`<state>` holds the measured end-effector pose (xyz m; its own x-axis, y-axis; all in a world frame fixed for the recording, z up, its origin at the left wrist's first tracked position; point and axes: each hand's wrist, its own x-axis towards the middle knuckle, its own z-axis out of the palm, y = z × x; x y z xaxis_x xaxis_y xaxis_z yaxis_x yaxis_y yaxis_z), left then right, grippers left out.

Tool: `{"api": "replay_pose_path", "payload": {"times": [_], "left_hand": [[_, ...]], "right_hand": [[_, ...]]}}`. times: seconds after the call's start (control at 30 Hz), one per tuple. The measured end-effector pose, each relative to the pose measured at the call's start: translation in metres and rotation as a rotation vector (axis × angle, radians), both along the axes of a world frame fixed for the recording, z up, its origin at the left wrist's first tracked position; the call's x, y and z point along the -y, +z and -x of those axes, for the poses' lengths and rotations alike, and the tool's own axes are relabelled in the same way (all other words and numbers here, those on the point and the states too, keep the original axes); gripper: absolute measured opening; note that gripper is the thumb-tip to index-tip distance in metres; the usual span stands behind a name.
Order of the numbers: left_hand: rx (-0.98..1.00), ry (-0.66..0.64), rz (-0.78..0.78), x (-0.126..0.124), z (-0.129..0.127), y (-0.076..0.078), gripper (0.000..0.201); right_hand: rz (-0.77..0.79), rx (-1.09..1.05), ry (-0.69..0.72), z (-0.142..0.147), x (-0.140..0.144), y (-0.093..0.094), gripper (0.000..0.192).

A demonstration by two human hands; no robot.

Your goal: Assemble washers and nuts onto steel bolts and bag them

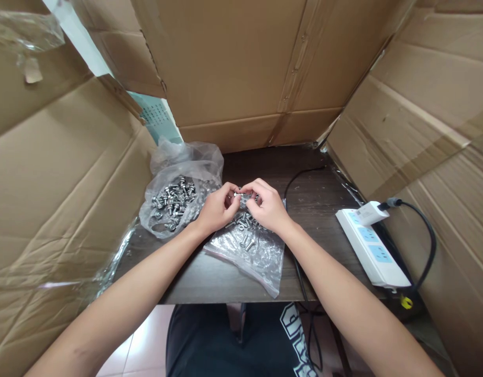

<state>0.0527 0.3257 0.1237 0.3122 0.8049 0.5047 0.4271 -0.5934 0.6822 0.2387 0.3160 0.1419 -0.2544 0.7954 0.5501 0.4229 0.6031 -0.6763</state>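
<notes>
The left hand (216, 209) and the right hand (267, 207) both pinch one small bolt (238, 194) with closed fingers, above a plastic bag (261, 256) of bolts on the surface (320, 209).

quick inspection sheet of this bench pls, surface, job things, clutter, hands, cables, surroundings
surface: dark wooden table, bare along the near edge.
job's things: a small metal screw held between both hands; open clear bag of screws on the left; flat clear bag with a few screws under the hands.
clutter: nothing seen beyond the bags.
hands: left hand and right hand meet over the flat bag, fingertips pinching the screw.
cables: black cable crosses the table; white power strip on the right with a white plug adapter and its black lead.
surroundings: cardboard walls on three sides; tiled floor below.
</notes>
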Motion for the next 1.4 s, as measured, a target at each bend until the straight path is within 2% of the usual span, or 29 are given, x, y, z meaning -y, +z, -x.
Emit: {"api": "replay_pose_path", "payload": {"times": [0.17,0.37,0.53,0.63,0.7,0.83,1.07,1.27,1.3,1.4], "left_hand": [[0.004,0.034,0.002,-0.0006,0.0001,0.0016,0.010],[0.004,0.045,0.012,-0.0006,0.0001,0.0028,0.010],[0.004,0.062,0.031,-0.0004,0.0001,0.0029,0.011],[0.004,0.043,0.040,-0.0002,0.0002,0.0028,0.011],[-0.002,0.024,0.036,0.0000,0.0003,0.0024,0.012],[-0.004,0.007,0.034,0.0005,0.0007,0.0016,0.014],[0.053,-0.016,0.091,0.0016,0.0008,0.0022,0.018],[0.050,-0.003,0.052,0.0016,0.0000,0.0026,0.018],[0.050,-0.002,0.048,0.0016,0.0001,0.0024,0.018],[0.055,-0.004,0.043,0.0012,0.0003,0.0015,0.018]], "right_hand": [[-0.039,-0.030,0.001,0.0006,0.0010,0.0010,0.022],[-0.038,-0.027,-0.022,-0.0011,0.0000,0.0026,0.034],[-0.137,-0.085,-0.075,-0.0029,-0.0003,0.0058,0.029],[-0.081,-0.086,-0.098,-0.0027,-0.0001,0.0068,0.032],[-0.018,-0.048,-0.061,-0.0018,0.0002,0.0060,0.036],[0.010,0.022,-0.001,-0.0003,0.0007,0.0032,0.024],[0.026,0.051,-0.051,-0.0015,0.0000,0.0031,0.014],[0.046,0.058,-0.080,-0.0012,0.0003,0.0035,0.006],[0.052,0.073,-0.084,-0.0013,0.0000,0.0035,0.009],[0.076,0.132,-0.092,-0.0022,-0.0006,0.0036,0.036]]}}
